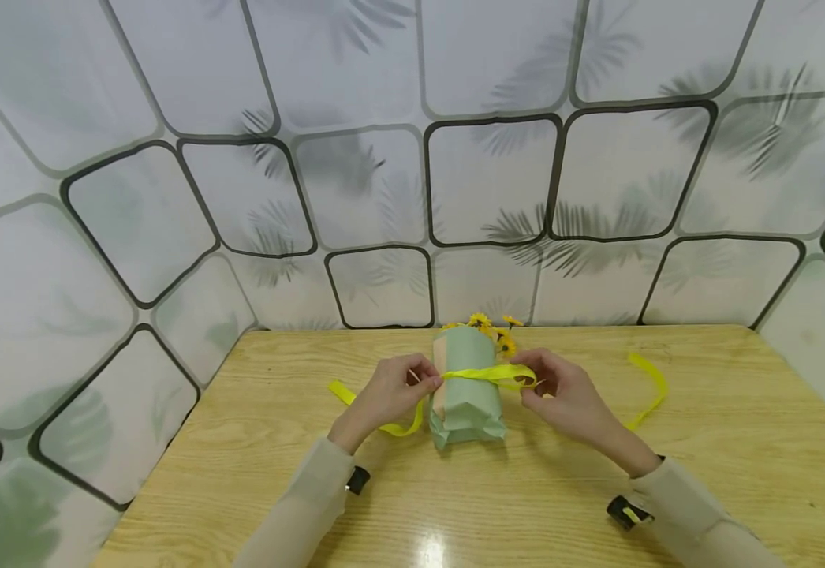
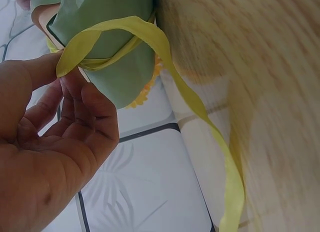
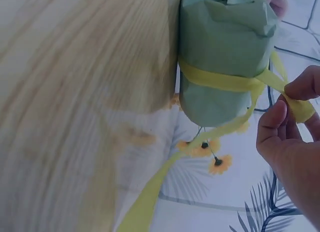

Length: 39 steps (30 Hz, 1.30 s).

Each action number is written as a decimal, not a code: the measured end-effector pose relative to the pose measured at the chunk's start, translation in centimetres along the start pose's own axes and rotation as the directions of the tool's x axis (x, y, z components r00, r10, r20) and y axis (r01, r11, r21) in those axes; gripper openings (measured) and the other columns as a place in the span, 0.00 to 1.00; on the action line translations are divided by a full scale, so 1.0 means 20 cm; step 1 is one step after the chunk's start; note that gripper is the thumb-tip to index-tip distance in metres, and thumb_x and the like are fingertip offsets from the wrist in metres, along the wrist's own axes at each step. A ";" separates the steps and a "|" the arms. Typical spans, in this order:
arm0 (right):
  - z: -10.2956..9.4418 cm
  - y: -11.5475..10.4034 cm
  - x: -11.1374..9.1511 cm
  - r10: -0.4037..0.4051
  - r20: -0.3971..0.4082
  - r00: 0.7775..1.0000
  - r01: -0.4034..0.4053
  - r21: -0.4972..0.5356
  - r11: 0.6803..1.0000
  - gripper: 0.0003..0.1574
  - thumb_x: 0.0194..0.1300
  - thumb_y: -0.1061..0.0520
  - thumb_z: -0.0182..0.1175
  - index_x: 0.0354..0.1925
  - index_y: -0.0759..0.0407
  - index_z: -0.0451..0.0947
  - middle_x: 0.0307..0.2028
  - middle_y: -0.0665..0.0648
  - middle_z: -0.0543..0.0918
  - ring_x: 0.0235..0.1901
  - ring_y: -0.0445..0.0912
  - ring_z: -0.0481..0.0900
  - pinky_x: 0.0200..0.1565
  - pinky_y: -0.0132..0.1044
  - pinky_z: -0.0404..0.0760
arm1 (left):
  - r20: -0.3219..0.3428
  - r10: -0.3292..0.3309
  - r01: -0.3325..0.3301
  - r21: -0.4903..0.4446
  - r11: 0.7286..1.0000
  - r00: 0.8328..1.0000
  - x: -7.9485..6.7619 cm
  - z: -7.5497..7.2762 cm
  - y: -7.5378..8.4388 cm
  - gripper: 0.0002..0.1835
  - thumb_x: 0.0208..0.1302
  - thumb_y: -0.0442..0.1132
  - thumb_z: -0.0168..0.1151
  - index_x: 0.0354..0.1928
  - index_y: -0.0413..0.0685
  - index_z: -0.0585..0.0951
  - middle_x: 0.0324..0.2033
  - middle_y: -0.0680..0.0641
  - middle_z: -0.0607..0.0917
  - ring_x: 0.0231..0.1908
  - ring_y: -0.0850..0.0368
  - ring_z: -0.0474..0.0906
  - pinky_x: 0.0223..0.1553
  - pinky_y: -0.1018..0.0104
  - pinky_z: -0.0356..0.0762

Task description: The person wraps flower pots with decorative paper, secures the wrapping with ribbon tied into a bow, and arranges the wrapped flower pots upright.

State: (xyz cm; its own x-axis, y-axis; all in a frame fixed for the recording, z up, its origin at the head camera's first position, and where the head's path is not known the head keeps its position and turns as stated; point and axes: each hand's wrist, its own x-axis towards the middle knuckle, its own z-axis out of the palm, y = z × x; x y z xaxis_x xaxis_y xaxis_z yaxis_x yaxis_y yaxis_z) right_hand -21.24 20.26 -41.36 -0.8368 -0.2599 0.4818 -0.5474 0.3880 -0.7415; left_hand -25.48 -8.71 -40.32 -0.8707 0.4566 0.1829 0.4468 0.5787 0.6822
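A bouquet wrapped in pale green paper (image 1: 471, 351) lies on the table, yellow flowers (image 1: 479, 320) showing at its far end. Yellow ribbon (image 1: 479, 374) runs around the middle of the wrap. My left hand (image 1: 394, 390) pinches the ribbon between thumb and index finger at the wrap's left edge; the left wrist view shows the ribbon bending over from those fingertips and trailing off. At the right side, my right hand (image 1: 565, 394) pinches a loop of the ribbon between thumb and fingers. In the right wrist view, black-centred flowers (image 3: 219, 164) stick out of the paper.
One loose ribbon tail (image 1: 341, 392) lies left of the bouquet and another ribbon tail (image 1: 650, 386) curls across the table on the right. The wood-grain table (image 1: 412, 505) ends at a patterned backdrop (image 1: 490, 181) with leaf prints close behind the flowers.
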 end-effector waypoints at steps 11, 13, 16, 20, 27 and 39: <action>-0.08 0.03 -0.03 0.088 0.008 0.996 -0.087 -0.105 0.991 0.28 0.60 0.74 0.60 0.56 0.56 0.80 0.35 0.56 0.87 0.27 0.36 0.76 0.29 0.31 0.77 | -0.001 0.000 0.000 -0.008 1.000 1.000 0.00 0.00 -0.01 0.05 0.73 0.43 0.63 0.39 0.52 0.85 0.33 0.53 0.85 0.31 0.62 0.77 0.36 0.69 0.78; -0.09 0.04 -0.04 0.084 -0.001 0.996 -0.084 -0.120 0.989 0.26 0.62 0.73 0.60 0.56 0.55 0.81 0.35 0.55 0.86 0.28 0.37 0.77 0.30 0.31 0.78 | -0.001 0.003 -0.003 -0.010 1.000 1.000 0.00 0.00 -0.01 0.06 0.73 0.43 0.63 0.39 0.51 0.85 0.33 0.53 0.85 0.31 0.62 0.77 0.36 0.69 0.78; -0.10 0.04 -0.05 0.073 -0.011 0.997 -0.074 -0.113 0.991 0.24 0.64 0.72 0.60 0.55 0.56 0.81 0.35 0.54 0.85 0.29 0.38 0.77 0.32 0.31 0.80 | 0.001 0.002 -0.002 -0.010 1.000 1.000 0.00 0.00 0.00 0.06 0.73 0.43 0.64 0.39 0.51 0.85 0.32 0.53 0.85 0.31 0.61 0.77 0.35 0.69 0.78; -0.11 0.04 -0.06 0.093 -0.019 0.995 -0.094 -0.058 0.994 0.21 0.66 0.73 0.57 0.55 0.60 0.79 0.36 0.56 0.84 0.30 0.39 0.78 0.32 0.31 0.80 | 0.002 -0.001 0.001 -0.010 1.000 1.000 0.00 0.00 0.00 0.06 0.73 0.43 0.64 0.39 0.51 0.85 0.32 0.53 0.85 0.31 0.61 0.77 0.35 0.69 0.77; -0.14 0.06 -0.08 0.110 0.015 0.994 -0.110 0.251 0.962 0.17 0.74 0.72 0.48 0.57 0.66 0.74 0.39 0.54 0.78 0.36 0.41 0.81 0.42 0.34 0.87 | 0.007 -0.018 0.018 -0.025 1.000 1.000 -0.01 0.00 0.00 0.06 0.73 0.43 0.63 0.39 0.52 0.85 0.33 0.53 0.85 0.32 0.61 0.77 0.35 0.69 0.77; -0.12 0.02 -0.07 0.230 0.056 0.971 -0.237 0.291 0.927 0.23 0.68 0.66 0.65 0.58 0.58 0.70 0.44 0.54 0.72 0.39 0.37 0.85 0.41 0.33 0.88 | 0.009 -0.016 0.016 -0.017 1.000 1.000 0.00 0.00 0.01 0.06 0.74 0.44 0.63 0.39 0.52 0.85 0.33 0.53 0.85 0.32 0.61 0.78 0.36 0.69 0.78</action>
State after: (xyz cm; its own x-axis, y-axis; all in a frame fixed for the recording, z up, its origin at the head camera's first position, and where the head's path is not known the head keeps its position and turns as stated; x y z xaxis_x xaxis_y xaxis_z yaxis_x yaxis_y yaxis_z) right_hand -20.28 22.93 -41.34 -0.9388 -0.2129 0.2709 -0.3077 0.1644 -0.9372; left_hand -25.38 -8.69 -40.14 -0.8757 0.4536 0.1655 0.4293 0.5747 0.6967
